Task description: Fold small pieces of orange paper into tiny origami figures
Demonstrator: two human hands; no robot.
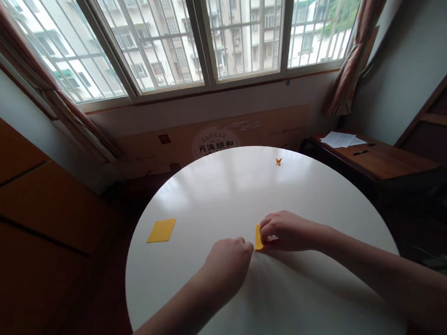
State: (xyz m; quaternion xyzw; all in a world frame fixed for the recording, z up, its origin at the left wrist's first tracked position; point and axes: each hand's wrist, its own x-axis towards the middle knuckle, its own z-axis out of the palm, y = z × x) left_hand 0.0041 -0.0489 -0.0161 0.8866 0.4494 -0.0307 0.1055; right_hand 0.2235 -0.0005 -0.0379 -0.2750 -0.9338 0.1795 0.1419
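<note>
A piece of yellow paper (258, 237), folded into a narrow upright strip, is on the white round table (217, 188) in front of me. My right hand (285, 231) has its fingers curled round the right side of this paper, thumb low and fingers above. Just left of the paper's lower corner is my left hand (232, 259), closed with the fingers bent under. Its fingertips are hidden, so whether they pinch anything does not show. To the left lies a flat yellow paper stack or sheet (161, 230), apart from both hands.
A small orange folded figure (278, 161) stands near the table's far edge. Beyond the table on the right, a wooden side table (395, 160) bears white papers (338, 139). A printed cardboard panel (149, 147) leans below the barred window. Wooden cabinets (25, 242) are at left.
</note>
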